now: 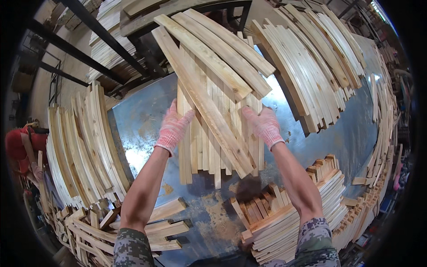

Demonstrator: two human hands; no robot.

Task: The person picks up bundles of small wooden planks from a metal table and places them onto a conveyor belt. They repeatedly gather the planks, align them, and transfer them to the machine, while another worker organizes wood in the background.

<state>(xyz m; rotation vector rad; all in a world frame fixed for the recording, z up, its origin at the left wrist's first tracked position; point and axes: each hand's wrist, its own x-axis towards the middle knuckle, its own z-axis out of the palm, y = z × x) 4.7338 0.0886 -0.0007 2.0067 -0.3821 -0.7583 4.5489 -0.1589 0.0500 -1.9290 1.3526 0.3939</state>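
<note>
A row of pale wooden strips (204,138) lies side by side in front of me, with uneven near ends. My left hand (174,128), in a pink and white knit glove, grips its left side, fingers along the outer edge and thumb on top. On the opposite side my right hand (264,124), gloved alike, clasps the row the same way; some of its fingers are hidden. Across the top of the row lie several loose boards, one long board (209,111) slanting from far left to near right and others (222,49) fanned toward the far right.
Beneath is a blue-grey metal table (142,111) with sawdust. Wood stacks stand at left (84,147), far right (307,66) and near right (293,213). Loose offcuts (89,236) pile up near left. Black metal bars (80,49) cross at far left. A person in red (26,151) bends at left.
</note>
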